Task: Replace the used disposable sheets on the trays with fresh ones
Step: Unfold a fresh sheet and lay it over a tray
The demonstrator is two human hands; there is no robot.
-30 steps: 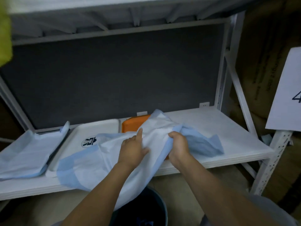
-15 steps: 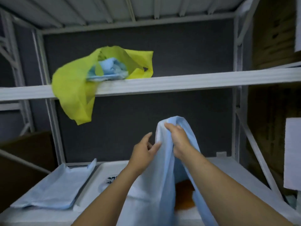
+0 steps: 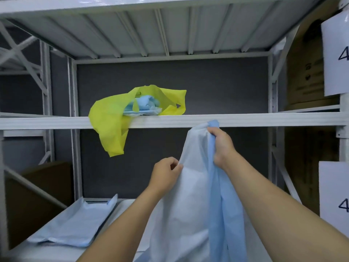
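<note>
Forearms come up from the bottom edge, both hands on one sheet (image 3: pixel 192 214), white on one face and blue on the other, hanging free in front of the rack. Left hand (image 3: pixel 166 172): grip pinches the sheet's near edge, thumb against curled fingers. Right hand (image 3: pixel 221 146), higher: grip closed round the bunched top, which reaches the lip of the upper shelf (image 3: pixel 255 120). Behind and to the left, on the lower shelf (image 3: pixel 47 251), a folded sheet (image 3: pixel 75 224) lies flat, untouched. Farther up, a yellow bag (image 3: pixel 109 125) slumps over the upper shelf's edge, crumpled blue sheets (image 3: pixel 145 105) showing in its mouth; dark back panel (image 3: pixel 217 82) beyond. Change: a second ago this sheet lay rumpled across the trays on the lower shelf. Now it is lifted right off them, so the trays, hidden behind it, are probably bare and ready for a fresh cover. Likely the used one, though nothing on it proves that. Against half a second ago: hands then met near the top; the right has since climbed and the left sits lower. View has tipped upward, dropping the orange tray from sight.
</note>
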